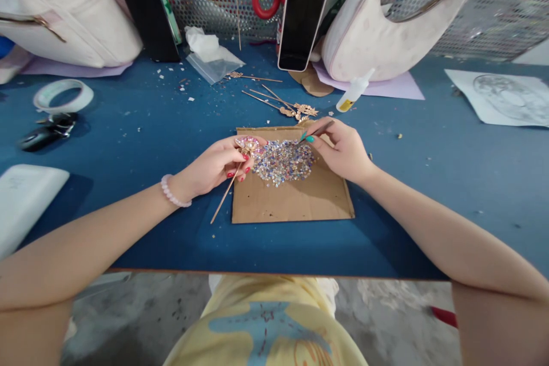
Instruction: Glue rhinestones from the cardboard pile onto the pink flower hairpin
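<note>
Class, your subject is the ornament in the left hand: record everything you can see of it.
The ornament has a thin, straight, gold stem, metallic in look, and a head set with shiny pink stones and a pearly bead. The left hand pinches it near the head, partly hiding it. It slants, head up and rightward, free stem end toward the person, over the blue tabletop. The head is beside loose stones; contact is unclear.

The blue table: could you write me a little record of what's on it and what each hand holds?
Left hand: holds a gold stick with a pink-jewelled head
Right hand: pinches a slim dark tool
Between hands: tiny shiny stones heaped on cardboard
Beyond cardboard: loose gold sticks, small bottle
Far left: tape roll
Back: white-edged phone beside white handbag
</note>
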`<control>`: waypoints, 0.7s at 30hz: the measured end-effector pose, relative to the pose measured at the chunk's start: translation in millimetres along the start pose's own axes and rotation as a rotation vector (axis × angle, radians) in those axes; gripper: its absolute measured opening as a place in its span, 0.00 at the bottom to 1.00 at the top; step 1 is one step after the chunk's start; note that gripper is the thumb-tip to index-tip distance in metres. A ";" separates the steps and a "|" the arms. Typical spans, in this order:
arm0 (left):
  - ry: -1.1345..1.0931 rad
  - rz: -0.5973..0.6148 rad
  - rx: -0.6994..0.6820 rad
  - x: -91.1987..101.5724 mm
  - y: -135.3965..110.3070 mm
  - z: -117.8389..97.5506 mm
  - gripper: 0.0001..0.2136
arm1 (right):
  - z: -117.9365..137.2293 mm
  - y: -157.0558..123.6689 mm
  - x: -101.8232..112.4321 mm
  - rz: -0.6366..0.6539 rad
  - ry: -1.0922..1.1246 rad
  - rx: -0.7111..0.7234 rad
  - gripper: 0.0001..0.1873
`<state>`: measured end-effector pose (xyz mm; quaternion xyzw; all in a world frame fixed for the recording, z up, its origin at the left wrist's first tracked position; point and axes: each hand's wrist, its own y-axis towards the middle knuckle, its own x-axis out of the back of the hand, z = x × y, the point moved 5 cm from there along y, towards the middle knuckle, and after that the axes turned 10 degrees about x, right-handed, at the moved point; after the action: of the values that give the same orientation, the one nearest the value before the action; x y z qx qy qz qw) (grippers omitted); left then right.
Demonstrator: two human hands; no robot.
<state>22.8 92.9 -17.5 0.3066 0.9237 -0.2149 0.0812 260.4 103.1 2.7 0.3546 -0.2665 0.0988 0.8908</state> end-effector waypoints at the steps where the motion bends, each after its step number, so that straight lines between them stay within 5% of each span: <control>1: 0.000 0.000 0.001 0.1 -0.1 0.1 0.22 | -0.4 0.5 2.0 -0.006 -0.011 0.000 0.04; 21: 0.018 -0.012 0.015 -1.4 -0.9 -0.5 0.24 | 1.2 1.7 10.4 0.029 -0.155 0.065 0.05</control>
<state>23.4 91.7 -16.4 0.3037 0.9245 -0.2196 0.0695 268.0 103.4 10.1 0.3862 -0.3364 0.0924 0.8539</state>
